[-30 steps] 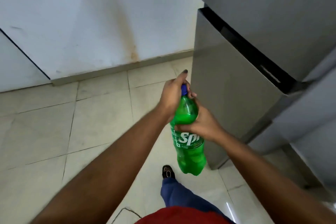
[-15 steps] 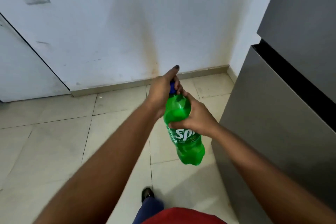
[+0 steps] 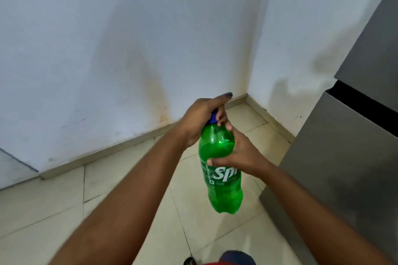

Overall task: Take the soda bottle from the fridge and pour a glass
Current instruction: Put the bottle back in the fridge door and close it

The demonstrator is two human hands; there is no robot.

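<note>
A green plastic soda bottle (image 3: 221,187) with a white-lettered label and a blue cap (image 3: 213,117) hangs upright in the air in front of me. My left hand (image 3: 200,119) is wrapped over the cap from above. My right hand (image 3: 241,153) grips the bottle's shoulder from the right, thumb across the front just above the label. The grey fridge (image 3: 344,168) stands at the right with both doors closed. No glass is in view.
A stained white wall (image 3: 129,49) runs behind, meeting a second wall in a corner near the fridge. The floor is pale tile (image 3: 53,211). My foot (image 3: 189,261) and blue trouser leg show at the bottom edge.
My view has swung left and up, so the fridge has slid to the right edge. Both hands have kept their hold on the bottle, which stays upright.
</note>
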